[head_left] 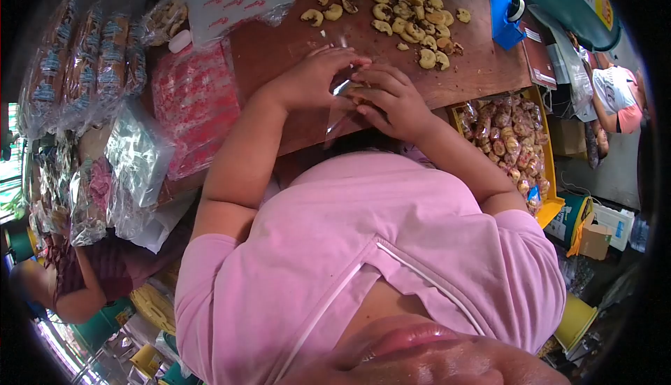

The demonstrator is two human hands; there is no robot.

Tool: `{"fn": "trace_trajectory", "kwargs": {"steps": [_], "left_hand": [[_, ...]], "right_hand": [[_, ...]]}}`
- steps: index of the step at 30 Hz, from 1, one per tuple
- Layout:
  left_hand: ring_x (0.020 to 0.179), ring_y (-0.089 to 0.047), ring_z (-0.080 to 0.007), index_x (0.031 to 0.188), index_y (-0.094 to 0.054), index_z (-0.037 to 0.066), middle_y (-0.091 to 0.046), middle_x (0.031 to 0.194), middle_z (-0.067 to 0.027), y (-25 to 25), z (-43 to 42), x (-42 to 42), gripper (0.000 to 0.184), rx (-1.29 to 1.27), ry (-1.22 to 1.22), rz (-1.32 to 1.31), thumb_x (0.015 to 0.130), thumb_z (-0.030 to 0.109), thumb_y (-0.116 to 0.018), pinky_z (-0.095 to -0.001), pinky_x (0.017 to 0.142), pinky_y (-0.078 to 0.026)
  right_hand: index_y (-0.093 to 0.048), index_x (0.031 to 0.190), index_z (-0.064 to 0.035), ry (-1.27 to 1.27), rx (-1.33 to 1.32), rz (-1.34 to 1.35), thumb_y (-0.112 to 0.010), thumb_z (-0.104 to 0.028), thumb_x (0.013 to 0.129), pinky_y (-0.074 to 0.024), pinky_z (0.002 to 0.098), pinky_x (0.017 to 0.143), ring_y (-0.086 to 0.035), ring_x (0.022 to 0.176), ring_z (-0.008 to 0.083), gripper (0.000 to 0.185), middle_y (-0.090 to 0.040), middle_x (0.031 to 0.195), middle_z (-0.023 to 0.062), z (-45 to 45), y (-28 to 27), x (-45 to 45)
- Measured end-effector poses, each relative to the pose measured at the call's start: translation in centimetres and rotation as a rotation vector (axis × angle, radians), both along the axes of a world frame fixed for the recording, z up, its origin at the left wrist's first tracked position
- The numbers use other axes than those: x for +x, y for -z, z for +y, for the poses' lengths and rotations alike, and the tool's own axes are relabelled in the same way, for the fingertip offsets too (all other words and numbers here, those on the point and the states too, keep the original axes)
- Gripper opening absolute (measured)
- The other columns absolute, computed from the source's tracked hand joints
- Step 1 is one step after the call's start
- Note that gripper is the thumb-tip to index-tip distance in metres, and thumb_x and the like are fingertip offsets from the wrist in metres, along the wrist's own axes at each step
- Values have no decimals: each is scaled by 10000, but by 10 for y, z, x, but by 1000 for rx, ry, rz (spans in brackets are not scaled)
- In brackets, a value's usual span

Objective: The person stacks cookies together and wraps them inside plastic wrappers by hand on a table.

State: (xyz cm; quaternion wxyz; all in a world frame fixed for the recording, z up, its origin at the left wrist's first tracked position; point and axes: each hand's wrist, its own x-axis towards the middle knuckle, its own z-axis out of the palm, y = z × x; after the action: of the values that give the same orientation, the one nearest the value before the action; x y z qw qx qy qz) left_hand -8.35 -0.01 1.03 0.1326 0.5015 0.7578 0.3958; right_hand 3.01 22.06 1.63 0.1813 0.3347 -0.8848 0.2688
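Both hands meet at the near edge of the brown table. My left hand [318,77] curls its thumb and fingers around a small clear plastic bag [337,125], whose film hangs down over the table edge. Against the same bag, my right hand [393,102] is closed with bent fingers. A brownish piece shows between the hands, mostly covered by fingers, so its kind is unclear. Just beyond the hands lies a loose pile of small curled cookies [412,25] with dark filling, with crumbs around it.
At the left lie red-printed plastic bags [196,98], a stack of clear printed bags [241,0] and wrapped brown packs [84,70]. A blue tape dispenser [504,25] stands right. A yellow crate [549,154] holds bagged cookies. Other people sit at both sides.
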Motion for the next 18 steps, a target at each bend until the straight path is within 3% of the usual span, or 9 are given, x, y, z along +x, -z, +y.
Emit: {"fn": "trace_trajectory", "kwargs": {"steps": [4,8,11,14,17,18], "left_hand": [[1471,-384,-315,1436,-550,139,-537,1493,-100,-3,1,0,747,-137,30,53,748,234,-825,-482,1244,-229],[1484,-383,-298,1430,-575,226,-563,1476,-75,12,3,-3,704,-132,59,108,769,308,-802,-527,1243,-191],[1501,-359,-292,1437,-568,235,-559,1483,-64,2,3,1,718,-147,45,58,764,301,-808,-546,1253,-159],[1519,-328,-287,1448,-554,251,-552,1493,-56,-6,2,4,745,-200,52,33,755,308,-821,-572,1263,-110],[1531,-304,-286,1455,-544,267,-549,1499,-40,-9,-1,5,765,-199,59,12,747,312,-831,-589,1266,-66],[1532,-302,-287,1458,-540,271,-550,1499,-38,-9,-1,5,768,-196,57,13,748,314,-830,-590,1266,-62]], "right_hand": [[-533,1424,-99,197,-121,40,-800,-119,821,-422,462,1108,-515,1309,364,660,-535,1442,157,20,6,11],[-199,1612,-71,230,-192,-232,-823,-105,803,-400,451,1144,-440,1383,359,1022,-455,1515,188,38,1,13],[-182,1629,-97,173,-140,-320,-837,-127,795,-403,444,1142,-459,1353,356,1061,-458,1509,181,41,-9,14],[-303,1593,-104,229,-48,-421,-845,-128,776,-440,446,1079,-517,1232,351,981,-537,1394,141,40,-17,16],[-614,1351,-116,244,65,-431,-844,-118,749,-464,445,977,-538,1088,335,645,-598,1169,93,45,-19,10],[-653,1232,-113,203,95,-403,-841,-112,739,-461,444,957,-537,1065,329,527,-593,1104,83,48,-21,9]]}}
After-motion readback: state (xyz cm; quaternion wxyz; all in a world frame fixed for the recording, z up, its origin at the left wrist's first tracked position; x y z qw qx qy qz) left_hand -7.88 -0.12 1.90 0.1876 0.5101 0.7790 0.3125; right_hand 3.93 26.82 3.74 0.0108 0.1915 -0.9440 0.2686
